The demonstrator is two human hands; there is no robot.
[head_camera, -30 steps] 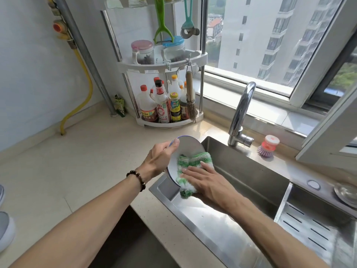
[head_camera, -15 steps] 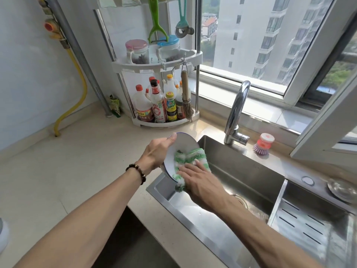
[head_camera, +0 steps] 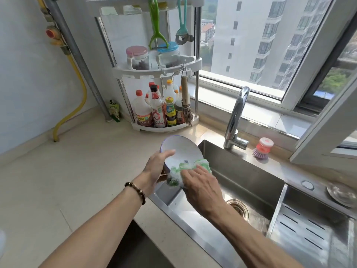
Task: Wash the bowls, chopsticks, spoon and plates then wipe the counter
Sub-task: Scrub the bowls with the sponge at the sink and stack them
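A white plate point(head_camera: 180, 149) with a purple rim is tilted on edge over the left corner of the steel sink point(head_camera: 241, 182). My left hand point(head_camera: 156, 169) grips its left rim, thumb on the white face. My right hand point(head_camera: 201, 184) presses a soapy green-and-white cloth point(head_camera: 185, 167) flat against the plate's lower part. The plate's lower edge is hidden behind the cloth and my hands. No bowls, chopsticks or spoon are in view.
A chrome faucet point(head_camera: 235, 118) stands behind the sink, with a pink dish brush point(head_camera: 262, 149) to its right. A white corner rack point(head_camera: 160, 105) with sauce bottles stands on the beige counter point(head_camera: 77, 171). A slotted drain tray point(head_camera: 309, 229) lies at right.
My right hand and the cloth slid down toward the plate's lower edge, baring more of its white face. The camera view shifted slightly.
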